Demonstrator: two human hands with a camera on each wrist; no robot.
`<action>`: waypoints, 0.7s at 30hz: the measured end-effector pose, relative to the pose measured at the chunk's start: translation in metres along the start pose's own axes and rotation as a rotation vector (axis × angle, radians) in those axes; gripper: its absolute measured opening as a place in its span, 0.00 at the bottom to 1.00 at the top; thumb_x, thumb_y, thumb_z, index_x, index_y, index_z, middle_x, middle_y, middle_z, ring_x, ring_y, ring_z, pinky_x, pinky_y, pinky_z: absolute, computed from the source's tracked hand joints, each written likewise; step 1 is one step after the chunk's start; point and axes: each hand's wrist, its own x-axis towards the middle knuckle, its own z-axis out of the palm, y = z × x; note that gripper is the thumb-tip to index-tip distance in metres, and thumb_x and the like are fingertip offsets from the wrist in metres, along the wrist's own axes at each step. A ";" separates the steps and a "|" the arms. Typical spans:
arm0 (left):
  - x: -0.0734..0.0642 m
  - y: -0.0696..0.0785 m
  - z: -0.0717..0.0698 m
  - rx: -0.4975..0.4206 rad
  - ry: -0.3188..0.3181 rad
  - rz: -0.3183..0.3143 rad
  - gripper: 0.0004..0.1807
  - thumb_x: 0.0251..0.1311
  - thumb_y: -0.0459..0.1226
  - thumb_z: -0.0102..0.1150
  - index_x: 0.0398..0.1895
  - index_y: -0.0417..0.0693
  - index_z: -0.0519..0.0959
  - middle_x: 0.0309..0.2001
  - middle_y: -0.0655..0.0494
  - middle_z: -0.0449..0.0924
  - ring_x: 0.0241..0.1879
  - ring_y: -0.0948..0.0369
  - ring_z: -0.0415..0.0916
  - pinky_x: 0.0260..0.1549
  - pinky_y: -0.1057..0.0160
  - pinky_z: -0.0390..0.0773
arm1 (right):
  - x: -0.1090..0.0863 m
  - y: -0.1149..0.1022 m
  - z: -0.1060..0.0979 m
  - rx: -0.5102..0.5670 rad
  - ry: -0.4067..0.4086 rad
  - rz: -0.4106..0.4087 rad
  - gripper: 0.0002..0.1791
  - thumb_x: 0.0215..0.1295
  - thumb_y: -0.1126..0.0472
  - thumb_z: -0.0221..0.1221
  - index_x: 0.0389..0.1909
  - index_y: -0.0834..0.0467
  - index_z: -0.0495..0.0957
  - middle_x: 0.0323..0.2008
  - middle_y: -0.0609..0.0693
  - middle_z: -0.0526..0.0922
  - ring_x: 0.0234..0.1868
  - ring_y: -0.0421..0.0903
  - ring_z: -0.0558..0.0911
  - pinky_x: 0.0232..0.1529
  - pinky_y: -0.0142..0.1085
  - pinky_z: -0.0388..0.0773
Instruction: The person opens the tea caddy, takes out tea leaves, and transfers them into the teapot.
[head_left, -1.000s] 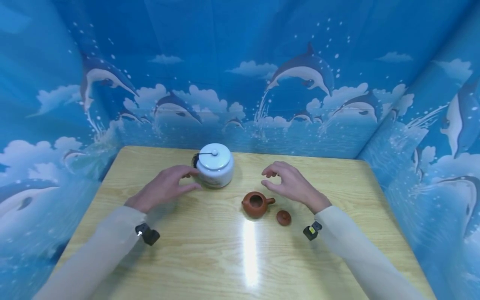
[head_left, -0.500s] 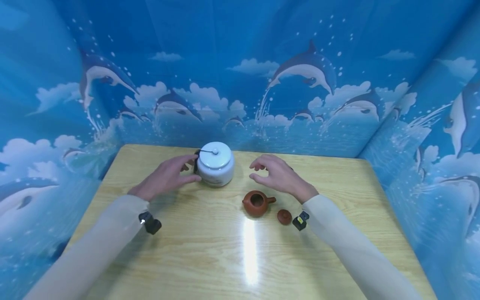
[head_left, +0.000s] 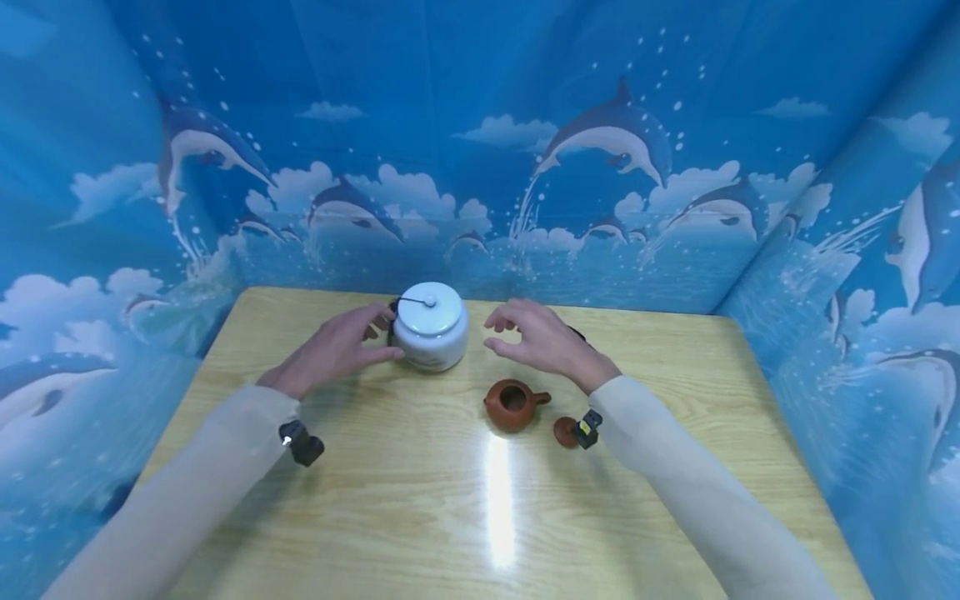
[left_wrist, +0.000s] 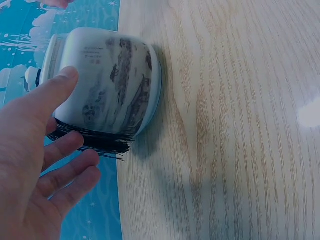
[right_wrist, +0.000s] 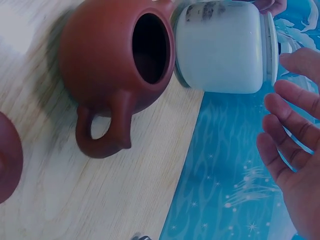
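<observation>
A white lidded ceramic jar (head_left: pixel 431 340) stands upright near the table's back edge; a dark landscape is painted on its side (left_wrist: pixel 112 82). Black tassel strands (left_wrist: pixel 95 140) hang down its left side from a cord round the lid knob. My left hand (head_left: pixel 337 348) is at the jar's left, fingers relaxed and thumb apart; whether it touches the jar or tassel I cannot tell. My right hand (head_left: pixel 536 337) hovers right of the jar, fingers loosely bent, holding nothing. Below it sits a brown clay teapot (head_left: pixel 511 407), its mouth uncovered and handle pointing right.
The teapot's small round lid (head_left: pixel 565 432) lies right of the teapot, partly covered by the right wrist camera (head_left: pixel 587 428). All stand on a wooden table (head_left: pixel 390 500). Blue dolphin-print cloth (head_left: pixel 480 167) rises behind the table and at both sides.
My right hand has moved left and slightly back, closer to the jar. My left hand has shifted slightly backward beside the jar. The jar, teapot and lid have stayed in place.
</observation>
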 end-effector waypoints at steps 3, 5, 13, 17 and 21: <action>0.000 -0.001 0.000 -0.008 -0.006 0.012 0.44 0.68 0.54 0.74 0.82 0.52 0.67 0.70 0.46 0.78 0.68 0.45 0.79 0.68 0.36 0.81 | 0.005 -0.002 0.001 -0.003 0.000 -0.008 0.21 0.78 0.45 0.64 0.63 0.52 0.84 0.54 0.51 0.86 0.56 0.51 0.84 0.58 0.51 0.86; 0.002 -0.001 0.000 -0.006 -0.015 0.013 0.47 0.68 0.55 0.75 0.85 0.54 0.64 0.72 0.46 0.77 0.69 0.44 0.78 0.69 0.36 0.81 | 0.010 -0.004 0.001 -0.004 0.003 -0.013 0.21 0.78 0.45 0.64 0.63 0.53 0.85 0.53 0.51 0.86 0.56 0.51 0.84 0.58 0.50 0.86; 0.012 0.000 0.001 -0.003 -0.045 0.014 0.53 0.66 0.57 0.75 0.88 0.59 0.58 0.78 0.48 0.72 0.73 0.46 0.74 0.71 0.37 0.79 | 0.026 -0.017 0.000 -0.014 0.006 -0.031 0.21 0.79 0.48 0.64 0.64 0.54 0.84 0.53 0.52 0.86 0.57 0.51 0.84 0.60 0.50 0.86; 0.016 0.000 0.001 0.010 -0.054 0.036 0.56 0.63 0.58 0.77 0.89 0.60 0.56 0.84 0.49 0.64 0.76 0.45 0.72 0.72 0.35 0.78 | 0.033 -0.021 0.000 -0.016 0.014 -0.049 0.21 0.78 0.48 0.64 0.63 0.55 0.84 0.52 0.52 0.86 0.57 0.53 0.85 0.59 0.50 0.86; 0.022 -0.001 0.000 0.004 -0.078 0.082 0.59 0.61 0.58 0.79 0.90 0.60 0.53 0.86 0.48 0.60 0.79 0.44 0.67 0.75 0.33 0.74 | 0.041 -0.025 0.000 -0.022 0.009 -0.065 0.22 0.77 0.47 0.65 0.63 0.55 0.84 0.52 0.52 0.86 0.56 0.53 0.85 0.57 0.48 0.86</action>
